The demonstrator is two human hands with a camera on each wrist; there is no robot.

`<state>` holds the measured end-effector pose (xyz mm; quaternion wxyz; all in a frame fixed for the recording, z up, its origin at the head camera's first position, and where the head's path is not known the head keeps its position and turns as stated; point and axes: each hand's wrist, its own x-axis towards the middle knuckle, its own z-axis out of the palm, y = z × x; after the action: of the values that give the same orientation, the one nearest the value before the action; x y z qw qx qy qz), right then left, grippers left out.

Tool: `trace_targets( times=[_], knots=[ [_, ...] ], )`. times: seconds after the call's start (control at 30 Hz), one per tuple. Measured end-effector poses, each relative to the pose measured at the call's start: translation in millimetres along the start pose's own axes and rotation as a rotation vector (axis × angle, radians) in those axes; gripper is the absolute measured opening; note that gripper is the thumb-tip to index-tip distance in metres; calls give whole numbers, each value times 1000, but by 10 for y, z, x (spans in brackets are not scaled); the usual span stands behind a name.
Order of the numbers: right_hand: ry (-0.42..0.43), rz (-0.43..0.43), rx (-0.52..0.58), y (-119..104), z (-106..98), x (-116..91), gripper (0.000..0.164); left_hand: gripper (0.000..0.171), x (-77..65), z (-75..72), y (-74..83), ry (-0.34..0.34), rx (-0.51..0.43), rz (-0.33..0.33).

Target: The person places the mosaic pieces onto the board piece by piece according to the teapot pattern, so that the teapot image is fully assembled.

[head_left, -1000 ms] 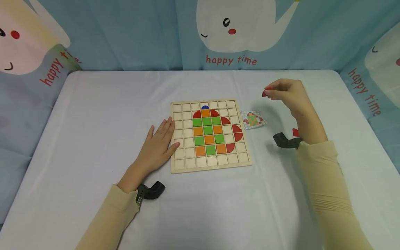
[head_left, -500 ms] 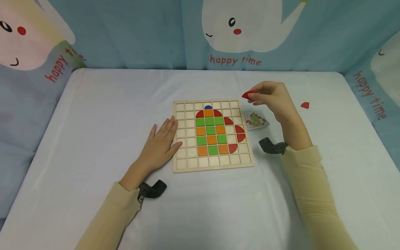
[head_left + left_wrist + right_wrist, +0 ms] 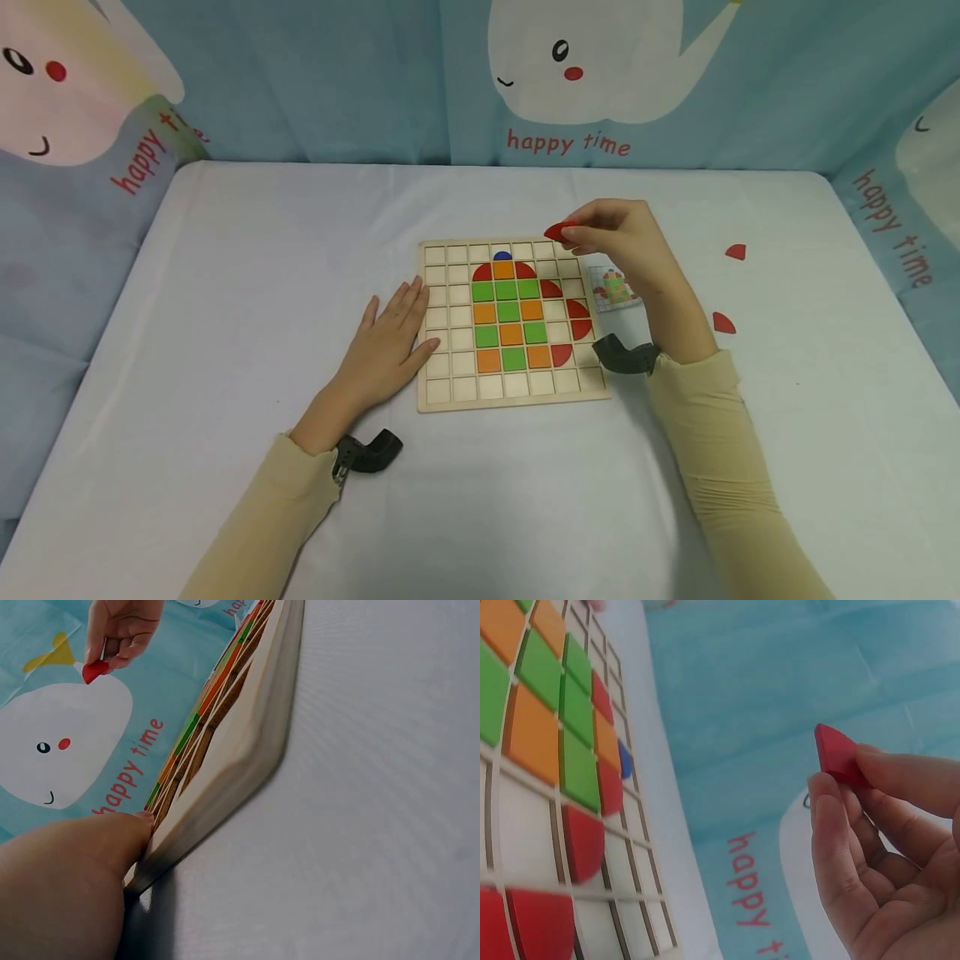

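Note:
In the head view a wooden grid board (image 3: 442,392) lies on the table, filled in part with green and orange squares, red quarter-circle pieces and one blue half-round piece (image 3: 502,256). My left hand (image 3: 382,350) rests flat along the board's left edge, fingers straight; the left wrist view shows its thumb against the board's side (image 3: 247,742). Above the board's far right corner, my right hand (image 3: 618,242) pinches a red quarter-circle piece (image 3: 838,756) between thumb and fingers, clear of the board. A small pattern card (image 3: 615,290) lies right of the board, partly behind the right hand.
Two loose red quarter-circle pieces lie on the table to the right: one farther back (image 3: 737,252), one nearer the right forearm (image 3: 723,323). A blue printed curtain (image 3: 337,83) stands along the table's far edge.
My right hand has moved left with the red piece, from beyond the card to over the board's far right corner. Both loose red pieces now show. The left hand stays at the board.

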<state>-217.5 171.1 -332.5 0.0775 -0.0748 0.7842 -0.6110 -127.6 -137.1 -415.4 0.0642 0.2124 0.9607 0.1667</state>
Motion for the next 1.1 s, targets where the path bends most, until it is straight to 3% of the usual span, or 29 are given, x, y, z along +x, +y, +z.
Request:
trace_targets(
  times=[0.53,1.1],
  knots=[
    [-81,-2,32,-32,286,27,13,71,-17,51,-16,8,-14,-2],
    [-154,-35,72,-191,459,96,13,71,17,-4,-18,-13,-4,-5]
  ],
)
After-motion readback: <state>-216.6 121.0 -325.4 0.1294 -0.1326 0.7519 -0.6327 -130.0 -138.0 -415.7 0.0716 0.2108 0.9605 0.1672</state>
